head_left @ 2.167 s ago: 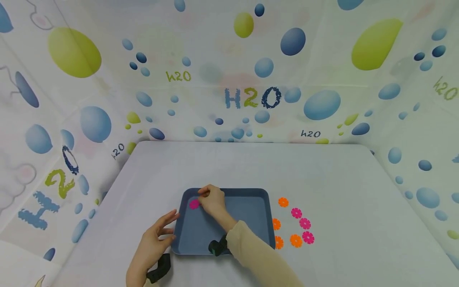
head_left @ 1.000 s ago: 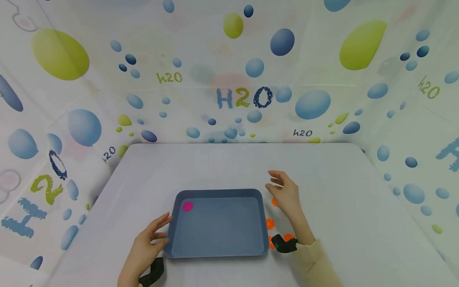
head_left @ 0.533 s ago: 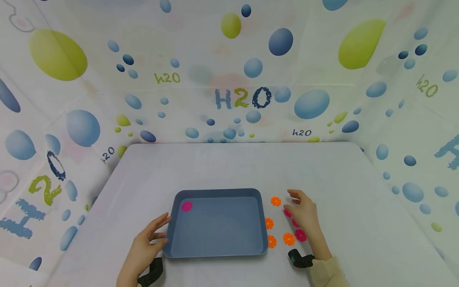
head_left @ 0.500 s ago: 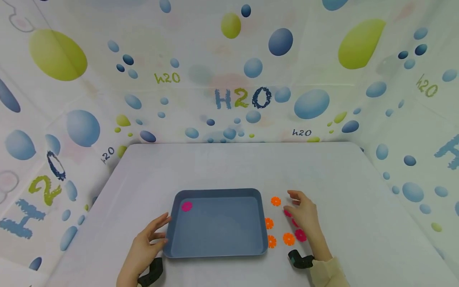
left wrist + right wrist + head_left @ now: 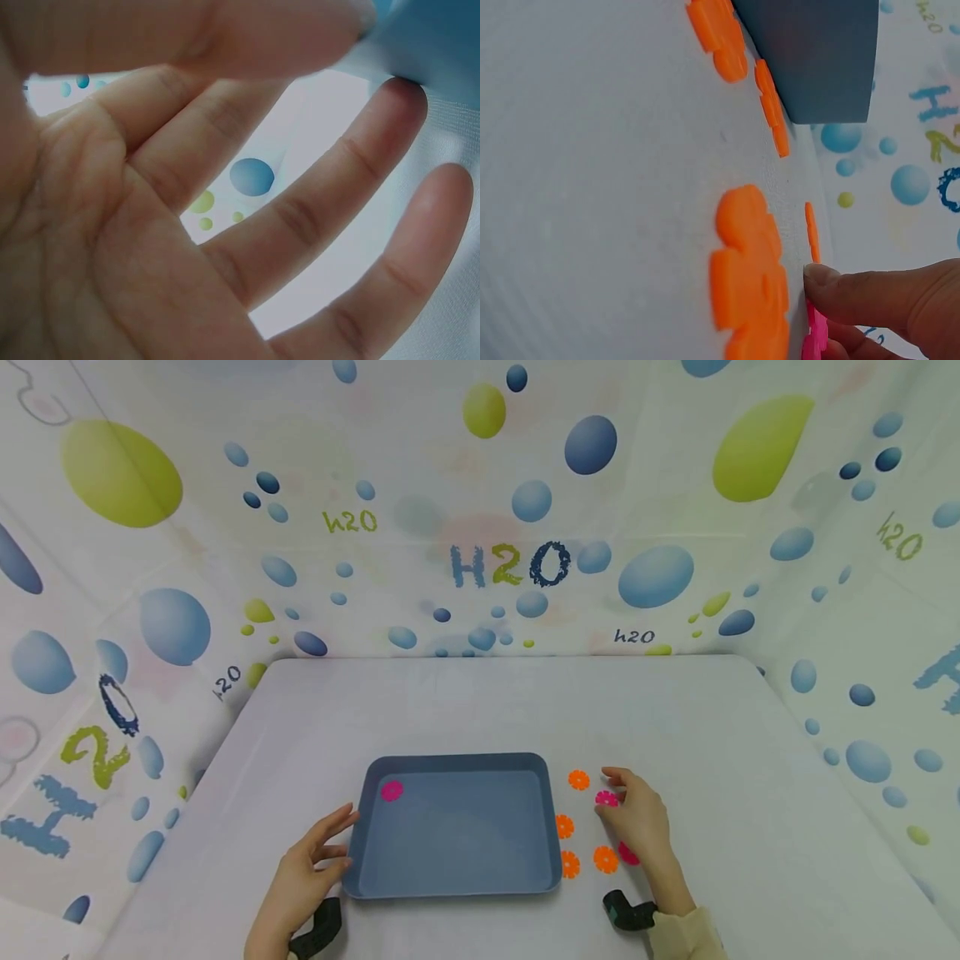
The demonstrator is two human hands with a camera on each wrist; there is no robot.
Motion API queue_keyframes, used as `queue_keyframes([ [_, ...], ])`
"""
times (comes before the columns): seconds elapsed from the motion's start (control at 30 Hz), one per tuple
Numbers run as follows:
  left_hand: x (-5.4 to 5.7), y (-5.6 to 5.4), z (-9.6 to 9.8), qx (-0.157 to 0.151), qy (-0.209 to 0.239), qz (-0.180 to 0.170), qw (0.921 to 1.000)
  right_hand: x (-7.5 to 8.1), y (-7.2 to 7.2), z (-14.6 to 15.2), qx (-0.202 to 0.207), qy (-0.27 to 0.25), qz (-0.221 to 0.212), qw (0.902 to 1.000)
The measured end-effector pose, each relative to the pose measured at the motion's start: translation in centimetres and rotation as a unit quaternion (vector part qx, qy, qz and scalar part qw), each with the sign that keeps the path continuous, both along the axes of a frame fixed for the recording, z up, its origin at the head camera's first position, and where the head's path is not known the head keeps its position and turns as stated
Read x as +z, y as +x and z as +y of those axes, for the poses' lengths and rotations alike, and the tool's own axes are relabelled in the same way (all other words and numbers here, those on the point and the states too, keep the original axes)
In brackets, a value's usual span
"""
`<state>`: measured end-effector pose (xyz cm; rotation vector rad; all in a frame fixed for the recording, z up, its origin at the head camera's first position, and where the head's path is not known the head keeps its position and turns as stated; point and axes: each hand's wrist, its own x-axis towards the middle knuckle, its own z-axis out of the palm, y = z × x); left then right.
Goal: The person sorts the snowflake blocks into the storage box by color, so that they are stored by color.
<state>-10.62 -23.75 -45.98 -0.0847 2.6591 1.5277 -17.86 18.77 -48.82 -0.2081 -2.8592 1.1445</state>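
My left hand (image 5: pixel 303 860) rests by the left side of the blue-grey tray (image 5: pixel 457 835); its fingers are extended, and in the left wrist view fingertips touch the tray wall (image 5: pixel 442 52). Inside the tray, near the far left corner, lies a pink flower-shaped piece (image 5: pixel 392 791). To the right of the tray my right hand (image 5: pixel 641 818) is low over the table, thumb and index finger spread around another pink flower piece (image 5: pixel 607 797). In the right wrist view the thumb is right beside that pink piece (image 5: pixel 815 334). A further pink piece (image 5: pixel 628 854) is partly hidden under the hand.
Orange flower pieces (image 5: pixel 578 780), (image 5: pixel 605 860) lie on the white-covered table (image 5: pixel 480 702) between tray and right hand. Two more orange pieces (image 5: pixel 566 827) sit against the tray's right edge. A printed curtain (image 5: pixel 420 452) hangs behind and at both sides.
My right hand has left the pink piece in the tray, swung right across the rim, and come down among the pink pieces. The left hand stays by the tray. The view has shifted slightly.
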Motion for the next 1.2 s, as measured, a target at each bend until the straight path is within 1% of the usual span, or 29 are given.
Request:
queue_keyframes([
  [0.2,0.1,0.0,0.0,0.002,0.000,-0.006,1.0000,0.3,-0.2,0.1,0.002,0.000,-0.013,0.9999],
  [0.33,0.1,0.0,0.0,0.004,0.001,-0.007,1.0000,0.3,-0.3,0.3,0.002,0.010,-0.023,0.9997],
  [0.6,-0.1,0.0,0.0,0.004,0.001,-0.007,1.0000,0.4,-0.5,1.0,0.007,0.033,-0.026,0.9991],
  [0.83,-0.1,0.0,0.0,0.002,-0.001,-0.003,1.0000,1.4,-0.5,1.5,0.008,0.013,-0.041,0.9990],
  [1.07,0.0,0.0,-0.1,0.004,-0.003,0.006,1.0000,2.2,-0.6,1.7,0.041,0.010,-0.087,0.9953],
  [1.13,0.0,0.0,-0.1,0.005,-0.004,0.006,1.0000,2.4,-0.8,1.7,0.042,0.009,-0.093,0.9948],
  [1.2,0.0,0.0,-0.1,0.005,-0.006,0.002,1.0000,2.6,-1.0,1.6,0.043,0.002,-0.090,0.9951],
])
